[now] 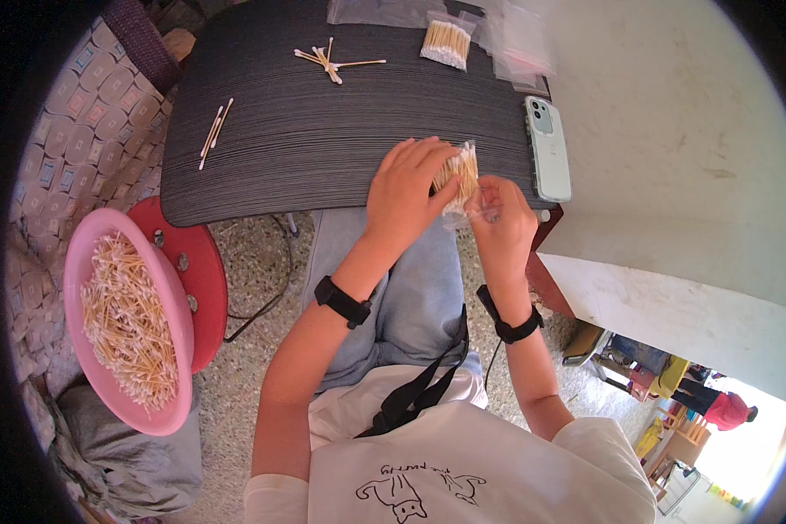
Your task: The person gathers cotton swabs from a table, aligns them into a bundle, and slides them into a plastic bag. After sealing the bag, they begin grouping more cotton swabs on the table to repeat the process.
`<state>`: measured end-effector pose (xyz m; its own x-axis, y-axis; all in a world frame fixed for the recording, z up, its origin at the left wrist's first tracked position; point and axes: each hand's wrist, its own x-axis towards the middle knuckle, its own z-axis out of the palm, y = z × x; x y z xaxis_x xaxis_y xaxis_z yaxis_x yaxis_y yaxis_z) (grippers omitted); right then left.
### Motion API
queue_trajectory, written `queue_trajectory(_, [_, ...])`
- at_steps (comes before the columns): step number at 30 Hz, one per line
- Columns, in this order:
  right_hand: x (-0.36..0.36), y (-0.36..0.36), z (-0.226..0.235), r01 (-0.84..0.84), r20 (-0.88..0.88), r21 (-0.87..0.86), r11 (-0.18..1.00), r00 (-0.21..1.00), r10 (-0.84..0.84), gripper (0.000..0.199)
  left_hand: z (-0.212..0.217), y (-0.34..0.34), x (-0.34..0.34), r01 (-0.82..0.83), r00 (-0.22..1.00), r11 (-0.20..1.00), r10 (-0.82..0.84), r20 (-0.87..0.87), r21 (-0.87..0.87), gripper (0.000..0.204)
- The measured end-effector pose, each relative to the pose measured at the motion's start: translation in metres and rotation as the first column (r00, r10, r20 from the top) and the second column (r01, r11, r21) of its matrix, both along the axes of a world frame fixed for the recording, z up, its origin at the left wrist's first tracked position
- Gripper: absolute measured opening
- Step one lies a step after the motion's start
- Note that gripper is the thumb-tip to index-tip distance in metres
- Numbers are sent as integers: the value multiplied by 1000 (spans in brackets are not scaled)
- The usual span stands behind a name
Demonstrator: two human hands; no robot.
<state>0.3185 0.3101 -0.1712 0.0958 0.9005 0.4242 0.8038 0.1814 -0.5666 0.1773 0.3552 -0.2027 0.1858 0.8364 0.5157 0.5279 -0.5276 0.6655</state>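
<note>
Your left hand (403, 188) is closed around a bundle of cotton swabs (459, 175) at the near edge of the dark table (323, 131). Your right hand (500, 225) pinches a clear plastic bag (482, 203) touching the bundle. A pale phone (548, 148) lies just beside them. A pink bowl (170, 332) full of swabs stands at your left.

Clear bag of cotton swabs (446, 44) and empty clear bags (520, 44) at table's far edge.
</note>
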Motion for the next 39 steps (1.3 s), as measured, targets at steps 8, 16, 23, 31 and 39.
queue_trajectory(8, [-2, -2, -1, 25, 38, 29, 999, 999, -26, 23, 3, -1, 0, -26, 1000, 999, 26, 13, -28, 30])
queue_trajectory(16, [-1, -3, -6, 44, 112, 87, 995, 992, -53, 26, 2, -1, 2, -39, 999, 999, 39, 16, -31, 30])
queue_trajectory(23, [-1, 4, 2, 33, 46, -15, 999, 998, -32, 16, 1, 0, 0, -35, 999, 999, 35, 8, -27, 29])
queue_trajectory(31, [1, 14, -5, 73, -110, -92, 993, 990, -83, 14, 0, 0, 0, -22, 1000, 999, 23, 15, -23, 32])
queue_trajectory(39, [-4, 19, -6, 99, -50, -12, 995, 994, -100, 14, -3, 1, 0, -34, 999, 999, 34, 16, -18, 35])
